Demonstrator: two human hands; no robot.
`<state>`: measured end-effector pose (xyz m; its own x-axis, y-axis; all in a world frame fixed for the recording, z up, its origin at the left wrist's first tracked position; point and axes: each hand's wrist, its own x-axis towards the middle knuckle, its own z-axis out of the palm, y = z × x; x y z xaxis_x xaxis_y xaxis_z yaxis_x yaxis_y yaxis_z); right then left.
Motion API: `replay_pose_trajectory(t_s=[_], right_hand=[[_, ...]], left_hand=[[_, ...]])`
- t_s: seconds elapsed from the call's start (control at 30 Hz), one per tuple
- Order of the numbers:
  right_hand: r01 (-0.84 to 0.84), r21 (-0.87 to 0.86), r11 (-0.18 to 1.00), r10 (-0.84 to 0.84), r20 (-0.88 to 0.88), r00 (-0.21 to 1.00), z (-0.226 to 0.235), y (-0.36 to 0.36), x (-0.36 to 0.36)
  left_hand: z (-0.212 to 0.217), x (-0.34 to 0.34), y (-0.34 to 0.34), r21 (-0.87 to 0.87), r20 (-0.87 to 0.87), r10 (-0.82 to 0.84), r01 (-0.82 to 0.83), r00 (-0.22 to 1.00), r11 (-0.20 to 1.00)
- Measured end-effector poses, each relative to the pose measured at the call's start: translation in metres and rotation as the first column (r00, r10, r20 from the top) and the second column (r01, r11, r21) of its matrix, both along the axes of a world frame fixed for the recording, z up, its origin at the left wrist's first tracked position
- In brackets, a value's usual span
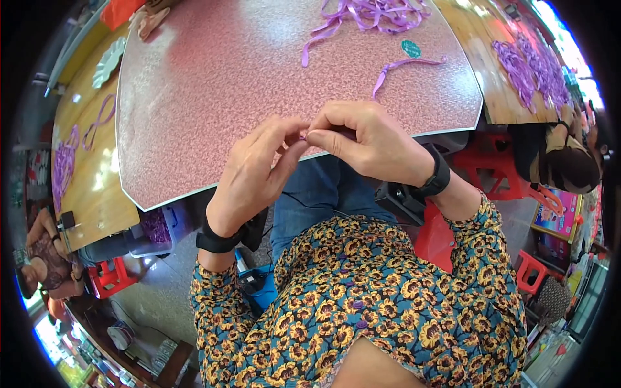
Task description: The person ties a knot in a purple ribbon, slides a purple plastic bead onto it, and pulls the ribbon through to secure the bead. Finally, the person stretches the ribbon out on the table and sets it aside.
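Note:
My left hand [249,168] and my right hand [372,139] meet over the near edge of the pink speckled table [226,77], fingertips pinched together. A tiny bit of purple shows between the fingertips, and a purple ribbon [380,81] runs out onto the table from behind my right hand. Both hands appear closed on this ribbon, though most of the held part is hidden by the fingers. Beyond the ribbon's far end lies a small green oval piece [411,49].
A loose heap of purple ribbons [375,14] lies at the table's far side. More ribbons rest on the wooden tables at left [63,165] and right [532,68]. A person [48,252] sits at far left, another [569,152] at far right. Red stools [495,165] stand nearby.

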<state>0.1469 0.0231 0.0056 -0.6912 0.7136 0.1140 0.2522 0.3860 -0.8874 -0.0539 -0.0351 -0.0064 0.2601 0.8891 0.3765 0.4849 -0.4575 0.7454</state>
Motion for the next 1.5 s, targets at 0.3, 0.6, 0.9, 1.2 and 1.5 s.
replay_pose_trajectory(t_s=[0.3, 0.6, 0.9, 1.2, 1.5], right_hand=[[0.015, -0.077, 0.997, -0.014, 0.004, 1.000, 0.004, 0.001, 0.006], [0.025, -0.059, 0.998, -0.025, 0.010, 1.000, 0.007, -0.001, 0.004], [-0.001, -0.078, 0.997, 0.004, 0.041, 0.999, 0.004, -0.001, 0.004], [0.018, -0.126, 0.992, -0.013, 0.041, 0.999, 0.008, -0.001, 0.003], [0.027, -0.026, 0.999, -0.026, 0.046, 0.999, 0.009, -0.003, 0.001]], left_hand=[[-0.016, -0.003, -0.009, -0.345, 0.325, 0.135, -0.016, 0.936, 0.939], [-0.009, 0.003, -0.006, -0.387, 0.388, 0.169, -0.006, 0.906, 0.922], [-0.015, 0.007, 0.004, 0.115, 0.029, 0.171, -0.173, 0.985, 0.978], [-0.011, 0.005, -0.007, -0.438, 0.534, 0.215, 0.050, 0.818, 0.897], [-0.014, 0.006, -0.002, 0.078, 0.037, 0.065, -0.068, 0.997, 0.995]])
